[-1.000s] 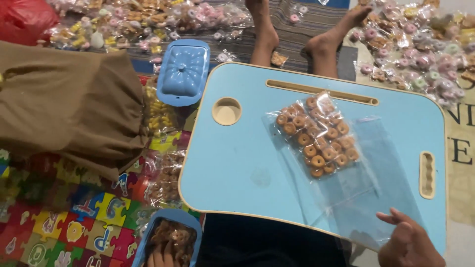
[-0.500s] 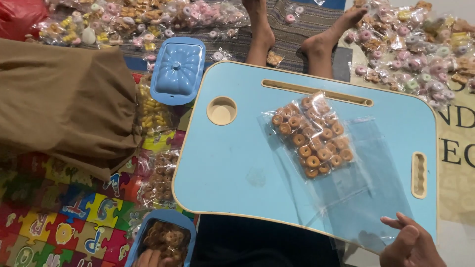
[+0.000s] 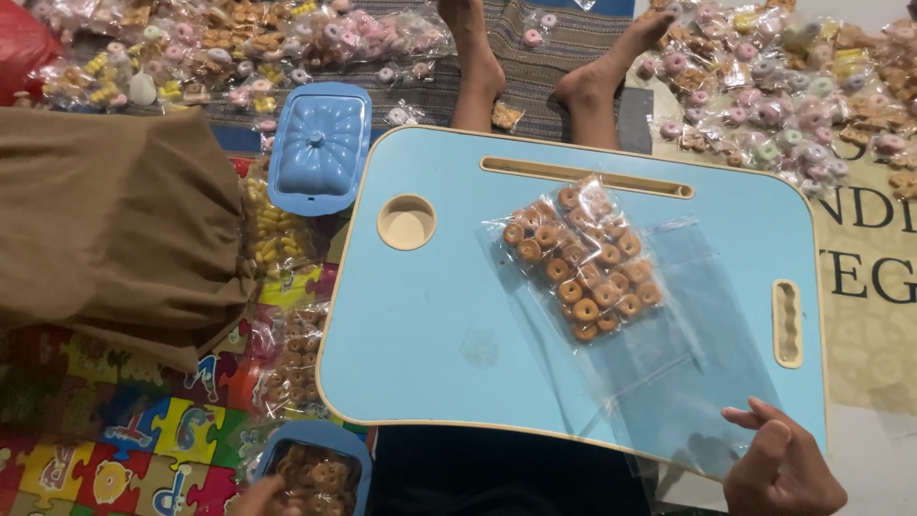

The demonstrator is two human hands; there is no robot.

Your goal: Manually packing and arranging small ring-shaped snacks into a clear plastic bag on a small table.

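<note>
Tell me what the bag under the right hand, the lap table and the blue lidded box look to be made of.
Empty bag: thin clear plastic film, glossy; the table shows through it.
Lap table: light blue smooth top with a pale edge band, probably laminated board.
Blue lid: moulded plastic, shiny, ribbed.
Right hand touches the bag's near edge.

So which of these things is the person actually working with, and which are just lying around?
In use:
- right hand on the empty clear bags
- filled bag of ring cookies
- blue lap table
- left hand at the blue tub of cookies

Lying about:
- blue lid
- packed sweets
- brown cloth
- puzzle mat
</note>
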